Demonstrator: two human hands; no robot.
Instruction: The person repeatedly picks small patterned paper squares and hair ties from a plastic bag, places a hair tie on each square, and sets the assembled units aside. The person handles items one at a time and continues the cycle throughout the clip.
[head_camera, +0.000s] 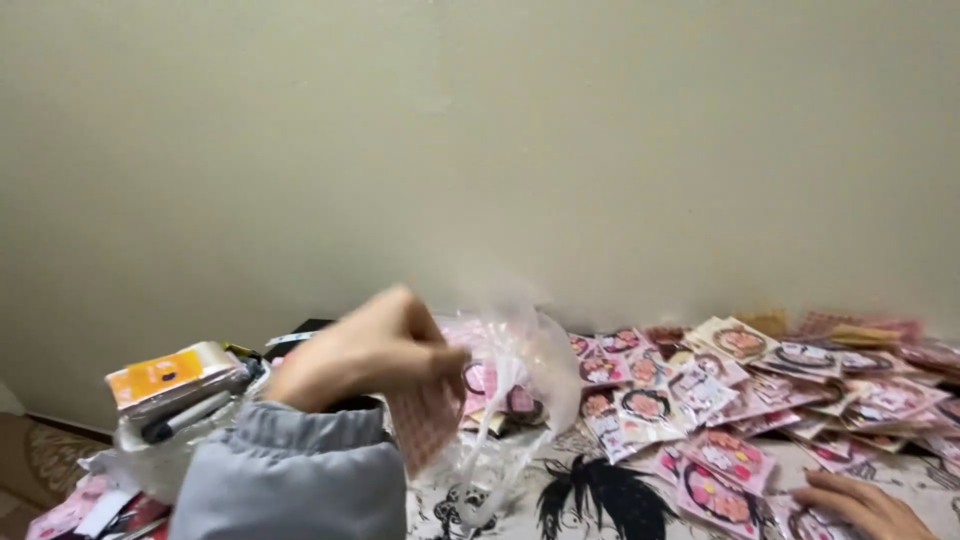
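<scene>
Clear plastic bag (510, 380) is hanging over the table's middle, pinched by the left hand (365, 345). Right hand (860, 505) is lying flat by stickers (715, 460). Holding gently seems best.

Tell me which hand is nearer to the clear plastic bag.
Left. The left hand is right against the clear plastic bag, apparently gripping it. The right hand rests apart on the pink packets, lower right.

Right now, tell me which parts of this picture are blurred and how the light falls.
Head view: the left hand and the clear plastic bag it grips are motion-smeared; the pink packets look soft; the right hand is sharper; the light is dim and even on the wall.
</scene>
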